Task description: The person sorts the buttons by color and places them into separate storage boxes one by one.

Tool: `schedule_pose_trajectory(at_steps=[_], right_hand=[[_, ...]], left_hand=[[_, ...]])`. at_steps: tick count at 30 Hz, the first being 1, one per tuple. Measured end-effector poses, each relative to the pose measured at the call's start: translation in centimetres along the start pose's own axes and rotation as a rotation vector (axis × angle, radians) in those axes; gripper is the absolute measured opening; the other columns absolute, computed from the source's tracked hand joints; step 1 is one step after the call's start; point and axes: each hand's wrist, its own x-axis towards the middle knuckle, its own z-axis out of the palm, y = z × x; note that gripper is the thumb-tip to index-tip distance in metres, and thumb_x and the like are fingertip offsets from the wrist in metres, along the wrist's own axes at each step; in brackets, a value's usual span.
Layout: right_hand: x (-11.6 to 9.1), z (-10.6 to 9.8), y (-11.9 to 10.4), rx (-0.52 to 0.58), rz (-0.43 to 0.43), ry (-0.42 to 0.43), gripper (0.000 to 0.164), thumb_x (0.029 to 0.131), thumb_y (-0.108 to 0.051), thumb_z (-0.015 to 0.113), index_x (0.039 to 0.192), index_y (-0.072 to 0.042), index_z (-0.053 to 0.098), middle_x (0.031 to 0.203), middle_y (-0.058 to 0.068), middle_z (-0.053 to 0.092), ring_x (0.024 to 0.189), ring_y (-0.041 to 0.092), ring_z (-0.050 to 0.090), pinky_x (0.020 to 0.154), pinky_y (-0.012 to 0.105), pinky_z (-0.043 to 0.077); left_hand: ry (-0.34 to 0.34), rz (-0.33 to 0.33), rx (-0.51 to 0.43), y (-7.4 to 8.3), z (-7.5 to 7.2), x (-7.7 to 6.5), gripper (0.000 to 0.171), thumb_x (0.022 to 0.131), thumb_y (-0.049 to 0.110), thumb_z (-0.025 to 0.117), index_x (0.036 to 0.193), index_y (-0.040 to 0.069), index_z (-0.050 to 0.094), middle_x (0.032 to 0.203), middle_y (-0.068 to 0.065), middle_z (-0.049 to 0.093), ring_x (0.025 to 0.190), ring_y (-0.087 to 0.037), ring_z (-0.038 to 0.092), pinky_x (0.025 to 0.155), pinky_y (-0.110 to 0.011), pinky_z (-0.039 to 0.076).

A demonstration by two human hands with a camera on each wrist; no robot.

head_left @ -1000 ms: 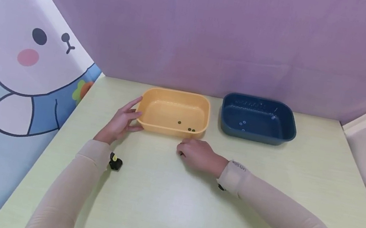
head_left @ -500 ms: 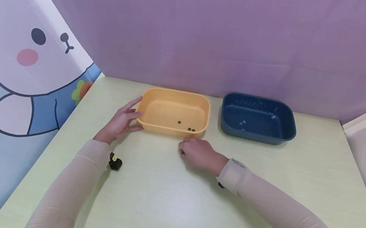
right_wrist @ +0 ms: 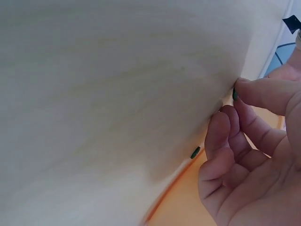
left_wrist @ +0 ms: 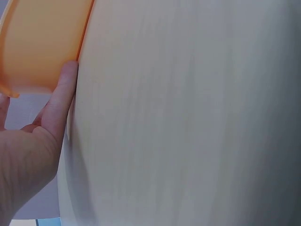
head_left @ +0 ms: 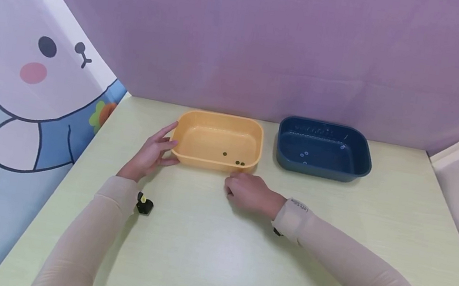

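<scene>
My left hand (head_left: 149, 153) rests its extended fingers against the left end of a yellow plastic basin (head_left: 215, 163); in the left wrist view one finger (left_wrist: 66, 87) lies along its side, close to the table. Several small dark green discs (head_left: 225, 154) lie inside the basin, toward its front right. Just in front of the basin, my right hand (head_left: 249, 193) is low at the tabletop. Between its thumb and a finger it pinches a small green disc (right_wrist: 235, 94). Another green disc (right_wrist: 195, 152) shows by the basin's edge in the right wrist view; the hand hides it in the head view.
A dark blue basin (head_left: 319, 171) stands right of the yellow one, with several small light-ringed pieces (head_left: 306, 153) inside. A purple cloth wall (head_left: 244, 41) rises behind both. A rabbit-printed panel (head_left: 40, 100) borders the pale table (head_left: 194, 256) on the left.
My right hand has shifted very slightly to the right, and the dark piece seen at its fingers a second ago is now hidden in the head view. The left hand and both basins stay put.
</scene>
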Motion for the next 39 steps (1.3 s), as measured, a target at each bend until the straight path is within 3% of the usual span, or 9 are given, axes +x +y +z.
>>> schedule_pose_trajectory(at_steps=[8, 14, 22, 27, 33, 39], right_hand=[[-0.1, 0.2, 0.0, 0.027, -0.050, 0.011, 0.023, 0.093, -0.001, 0.059, 0.078, -0.019, 0.059, 0.074, -0.004, 0.051, 0.072, 0.013, 0.049, 0.057, 0.024, 0.039], [-0.2, 0.0, 0.1, 0.066, -0.100, 0.049, 0.020, 0.096, -0.006, 0.062, 0.081, -0.019, 0.062, 0.074, -0.006, 0.053, 0.072, 0.012, 0.050, 0.061, 0.024, 0.042], [-0.1, -1.7, -0.4, 0.373, -0.079, 0.102, 0.005, 0.097, -0.014, 0.068, 0.097, -0.014, 0.073, 0.087, -0.010, 0.067, 0.079, 0.008, 0.060, 0.075, 0.026, 0.052], [0.2, -2.7, -0.4, 0.589, -0.078, 0.175, 0.008, 0.096, -0.013, 0.071, 0.100, -0.007, 0.074, 0.090, 0.003, 0.072, 0.078, 0.012, 0.063, 0.069, 0.028, 0.054], [0.5, -3.6, 0.4, 0.645, -0.029, 0.265, 0.007, 0.097, -0.016, 0.070, 0.100, -0.010, 0.073, 0.090, 0.007, 0.072, 0.074, 0.017, 0.060, 0.063, 0.029, 0.051], [1.0, -4.4, 1.1, 0.754, 0.034, 0.333, 0.012, 0.097, -0.015, 0.070, 0.102, -0.004, 0.073, 0.089, 0.013, 0.071, 0.071, 0.032, 0.066, 0.060, 0.034, 0.054]], left_hand=[[0.000, 0.007, 0.012, -0.1, 0.0, 0.0, 0.065, 0.106, 0.013, 0.051, 0.160, 0.039, 0.027, 0.153, -0.023, 0.038, 0.138, -0.040, 0.043, 0.095, -0.057, 0.050], [-0.003, -0.001, 0.001, -0.1, 0.0, 0.1, 0.065, 0.106, 0.012, 0.049, 0.160, 0.039, 0.025, 0.155, -0.023, 0.035, 0.139, -0.041, 0.041, 0.096, -0.056, 0.049], [-0.007, 0.006, -0.002, 0.1, 0.1, 0.2, 0.064, 0.106, 0.014, 0.051, 0.160, 0.037, 0.026, 0.155, -0.020, 0.035, 0.138, -0.039, 0.043, 0.095, -0.055, 0.051], [-0.002, 0.003, -0.008, 0.0, 0.1, 0.1, 0.064, 0.106, 0.015, 0.052, 0.160, 0.038, 0.027, 0.154, -0.021, 0.035, 0.138, -0.040, 0.043, 0.093, -0.053, 0.052], [-0.004, 0.003, -0.009, -0.1, 0.0, 0.0, 0.063, 0.106, 0.014, 0.051, 0.159, 0.039, 0.027, 0.154, -0.020, 0.036, 0.138, -0.039, 0.044, 0.093, -0.053, 0.052], [-0.005, 0.001, -0.008, -0.1, 0.0, 0.1, 0.064, 0.106, 0.015, 0.052, 0.159, 0.040, 0.028, 0.152, -0.020, 0.038, 0.136, -0.038, 0.046, 0.094, -0.053, 0.052]])
